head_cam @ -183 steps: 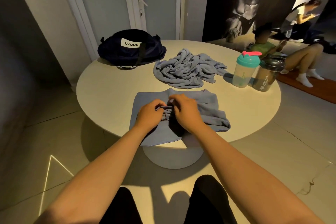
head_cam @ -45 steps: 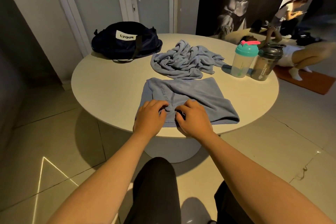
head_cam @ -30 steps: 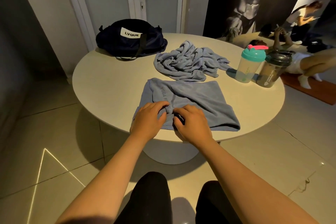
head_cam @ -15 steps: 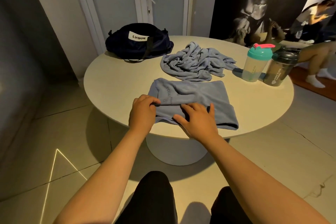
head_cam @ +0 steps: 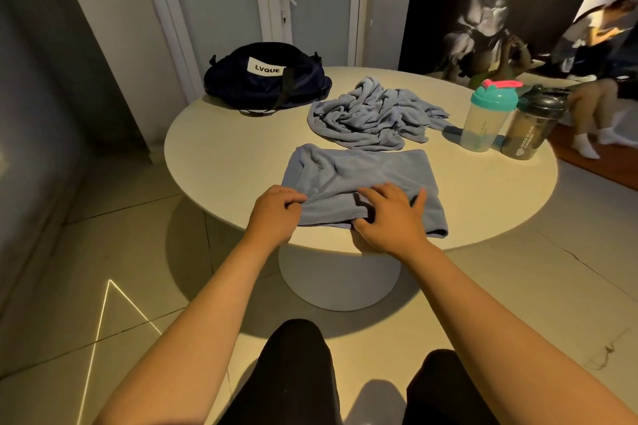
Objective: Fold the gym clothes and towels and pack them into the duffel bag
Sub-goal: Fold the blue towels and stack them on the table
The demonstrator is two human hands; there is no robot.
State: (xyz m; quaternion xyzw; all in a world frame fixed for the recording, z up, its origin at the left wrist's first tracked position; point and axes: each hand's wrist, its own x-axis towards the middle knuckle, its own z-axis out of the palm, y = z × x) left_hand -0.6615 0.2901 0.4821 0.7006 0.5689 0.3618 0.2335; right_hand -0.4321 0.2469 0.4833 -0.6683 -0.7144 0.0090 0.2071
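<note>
A blue-grey towel, folded into a rough rectangle, lies at the near edge of the round beige table. My left hand pinches its near left corner. My right hand grips the near edge further right, fingers over the cloth and thumb under it. Behind it lies a second blue-grey towel, crumpled in a heap. The dark navy duffel bag with a white LVQUE label sits zipped at the far left of the table.
Two shaker bottles stand at the table's right: one clear with a teal lid, one dark. A white door is behind the table. People sit on the floor at the far right.
My hands slid apart along the towel's near edge, the left toward the left corner, the right spreading its fingers. The camera view shifted slightly.
</note>
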